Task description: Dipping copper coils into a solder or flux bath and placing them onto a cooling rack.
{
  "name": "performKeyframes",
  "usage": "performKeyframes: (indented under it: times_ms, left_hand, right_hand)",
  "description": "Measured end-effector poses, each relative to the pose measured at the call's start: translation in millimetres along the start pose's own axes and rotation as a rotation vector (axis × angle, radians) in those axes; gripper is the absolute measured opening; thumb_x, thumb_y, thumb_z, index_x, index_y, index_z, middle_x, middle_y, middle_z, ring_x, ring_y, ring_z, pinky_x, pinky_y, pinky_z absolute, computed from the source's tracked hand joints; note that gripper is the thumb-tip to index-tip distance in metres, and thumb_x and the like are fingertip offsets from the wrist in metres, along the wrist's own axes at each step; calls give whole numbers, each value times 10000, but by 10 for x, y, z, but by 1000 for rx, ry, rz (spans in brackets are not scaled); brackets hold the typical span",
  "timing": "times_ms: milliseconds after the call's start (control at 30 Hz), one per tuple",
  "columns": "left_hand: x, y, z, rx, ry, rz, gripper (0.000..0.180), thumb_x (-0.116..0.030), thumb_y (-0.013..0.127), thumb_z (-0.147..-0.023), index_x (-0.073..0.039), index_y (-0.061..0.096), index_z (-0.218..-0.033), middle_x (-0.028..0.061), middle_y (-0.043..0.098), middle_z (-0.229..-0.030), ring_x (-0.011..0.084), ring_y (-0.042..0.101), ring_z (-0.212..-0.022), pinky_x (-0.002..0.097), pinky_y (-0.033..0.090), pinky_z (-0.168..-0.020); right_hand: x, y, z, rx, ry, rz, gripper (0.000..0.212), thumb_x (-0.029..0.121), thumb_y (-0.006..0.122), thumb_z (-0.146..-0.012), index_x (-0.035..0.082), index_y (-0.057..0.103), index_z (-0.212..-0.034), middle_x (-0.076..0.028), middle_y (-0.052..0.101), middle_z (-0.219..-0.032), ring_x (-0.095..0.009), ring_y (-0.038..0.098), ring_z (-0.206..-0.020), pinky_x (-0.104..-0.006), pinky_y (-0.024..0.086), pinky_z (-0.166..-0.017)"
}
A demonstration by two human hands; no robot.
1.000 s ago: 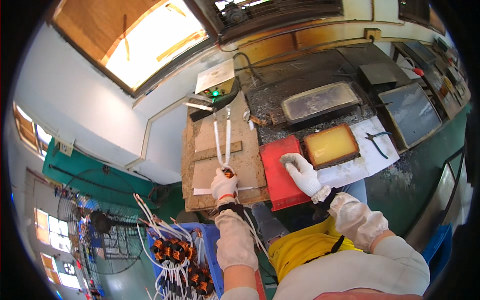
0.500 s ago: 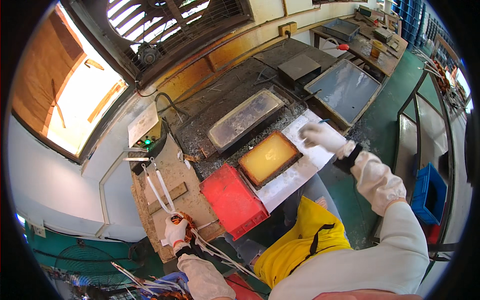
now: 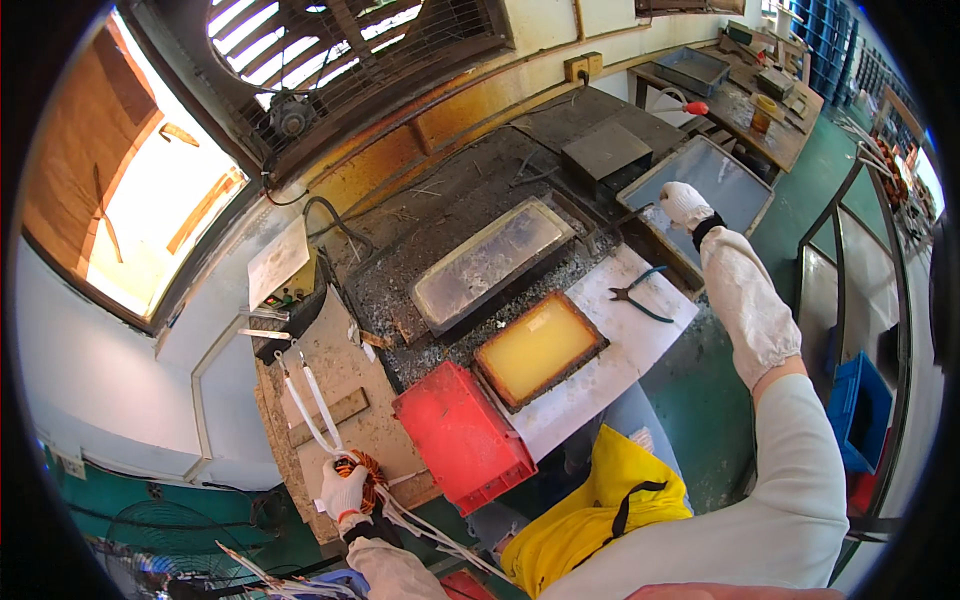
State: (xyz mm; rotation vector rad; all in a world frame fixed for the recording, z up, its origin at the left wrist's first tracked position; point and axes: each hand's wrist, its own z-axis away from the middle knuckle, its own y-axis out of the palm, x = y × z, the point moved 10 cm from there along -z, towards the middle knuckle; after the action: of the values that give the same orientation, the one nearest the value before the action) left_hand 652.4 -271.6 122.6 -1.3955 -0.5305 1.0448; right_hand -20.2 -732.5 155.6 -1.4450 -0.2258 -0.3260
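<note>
My left hand (image 3: 343,490), in a white glove, is closed on a coil (image 3: 371,478) wound with copper-coloured wire at the front left of the bench. White sleeved leads (image 3: 313,405) run from the coil up over the board, and more trail toward my lap. My right hand (image 3: 686,205), also gloved, is held closed above the grey tray (image 3: 728,168) of liquid. A thin dark rod (image 3: 632,215) ends near its fingers; whether they grip it I cannot tell. Pliers (image 3: 640,294) with teal handles lie partly open on the white sheet (image 3: 625,335).
A framed pan of yellow material (image 3: 540,345) sits between the red bin (image 3: 463,432) and the pliers. Behind it stands a long metal-topped box (image 3: 490,262). A control box (image 3: 285,290) is at left. At right are a rack (image 3: 850,235) and blue crate (image 3: 860,410).
My right hand has moved away from over the pliers, farther back to the tray, leaving them in full view on the sheet. My left hand still holds the coil.
</note>
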Motion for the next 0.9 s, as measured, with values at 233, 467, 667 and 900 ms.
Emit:
performKeyframes:
  times_ms: [233,467,667,900]
  left_hand:
    - [14,-8,-33,-32,15,33,607,-372,714,-645,-100,559,-1166,203,651,-1035,363,621,-987,416,480,-851]
    - [120,9,-74,20,-37,13,650,-438,685,-639,-158,546,-1209,188,654,-1049,357,624,-991,418,487,-859]
    - [138,1,-97,24,-44,-30,696,-460,677,-633,-142,523,-1233,185,655,-1054,343,631,-987,406,492,-855]
    - [148,-12,-90,38,-37,-3,650,-460,674,-637,-119,543,-1175,174,662,-1027,348,633,-973,415,498,-840]
  right_hand:
    - [21,230,-504,-299,-137,134,286,237,560,-768,-19,652,-856,-251,640,-833,-419,615,-859,-478,479,-773]
    - [108,387,-663,-177,-126,-136,260,210,609,-781,-20,632,-900,-176,643,-759,-299,636,-659,-398,494,-611]
    - [204,737,-609,52,-50,-868,211,291,563,-916,83,593,-893,30,491,-617,-62,399,-430,-234,308,-379]
    - [510,145,-486,-285,-233,-585,262,318,499,-948,82,580,-1024,13,513,-661,-83,452,-494,-248,343,-414]
